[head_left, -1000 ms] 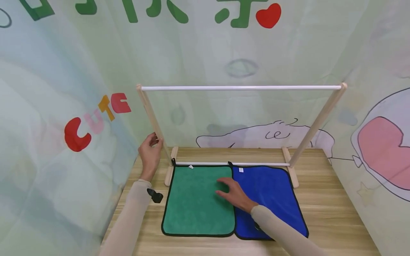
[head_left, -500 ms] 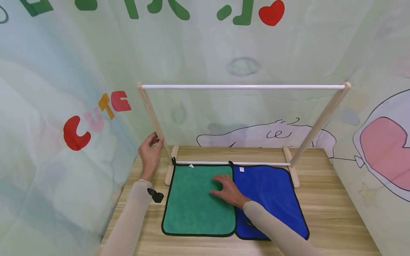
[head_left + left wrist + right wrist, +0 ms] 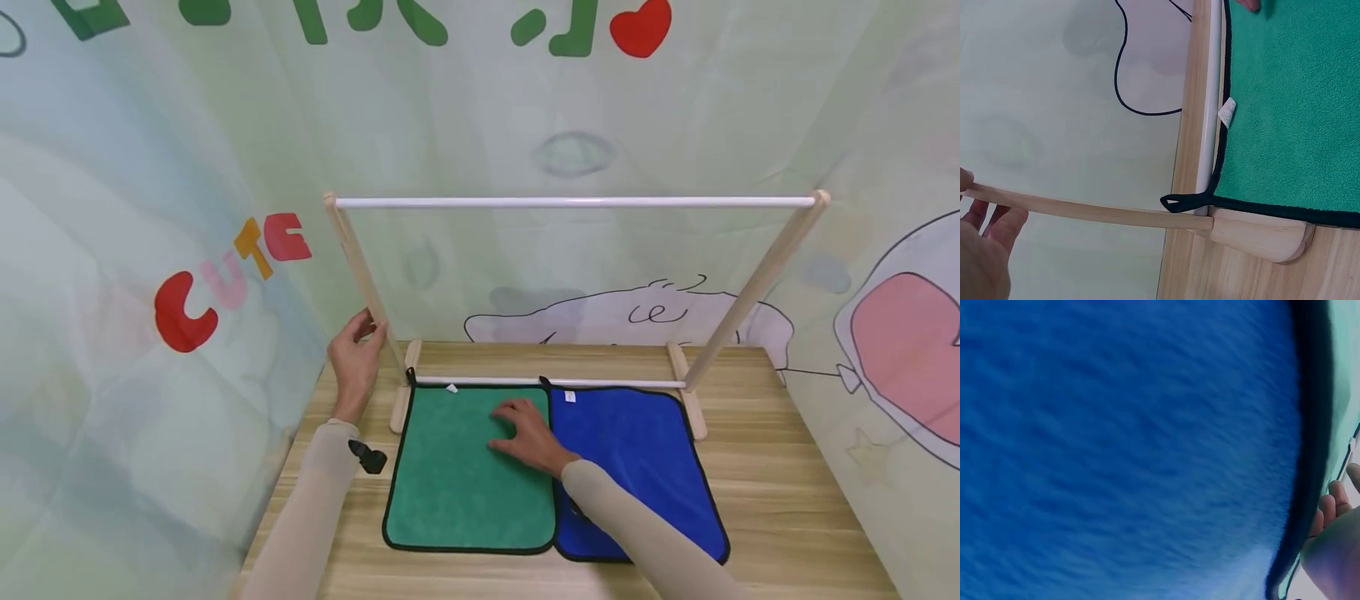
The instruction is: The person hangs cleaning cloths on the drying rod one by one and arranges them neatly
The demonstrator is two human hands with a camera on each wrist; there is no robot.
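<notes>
A green towel (image 3: 465, 508) with black edging and a blue towel (image 3: 626, 437) lie flat side by side. Their top edges meet the low white bar of a wooden rack (image 3: 357, 258). My left hand (image 3: 354, 367) grips the rack's left post between thumb and fingers, as the left wrist view shows on the post (image 3: 1097, 211). Over the green towel's right part is my right hand (image 3: 531, 435), its fingers loosely bent, thumb apart and nothing held. Whether its fingertips touch the cloth I cannot tell. Blue cloth fills most of the right wrist view, with my right hand's fingers (image 3: 1332, 503) at the edge.
The rack's white top bar (image 3: 577, 202) spans above the towels, and its right post (image 3: 757, 287) leans outward in view. A wood-grain table (image 3: 795, 500) lies beneath. Printed fabric (image 3: 420, 125) surrounds the table at the back and sides.
My right hand has moved a little to the left and up over the green towel. The left hand stays on the rack's post. The head view has shifted slightly.
</notes>
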